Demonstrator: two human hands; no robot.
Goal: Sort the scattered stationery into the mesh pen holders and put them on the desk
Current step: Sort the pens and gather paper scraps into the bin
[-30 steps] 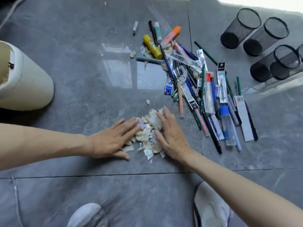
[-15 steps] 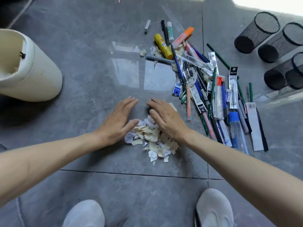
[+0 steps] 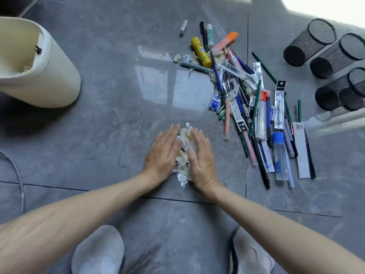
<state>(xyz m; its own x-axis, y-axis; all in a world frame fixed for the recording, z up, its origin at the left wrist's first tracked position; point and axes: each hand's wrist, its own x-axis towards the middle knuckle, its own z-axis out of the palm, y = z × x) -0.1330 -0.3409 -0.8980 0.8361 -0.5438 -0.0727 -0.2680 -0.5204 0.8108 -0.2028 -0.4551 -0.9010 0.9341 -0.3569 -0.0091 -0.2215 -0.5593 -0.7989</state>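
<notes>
Pressing a heap of paper scraps from both sides with left hand and right hand, fingers straight and close together. Scattered on the floor to the right, the stationery; beyond it, tipped on their sides, the mesh pen holders.

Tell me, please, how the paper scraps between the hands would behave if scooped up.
The paper scraps look small and crumpled, so probably light and floppy. Being loose pieces, some may spill between the left hand and right hand.
</notes>
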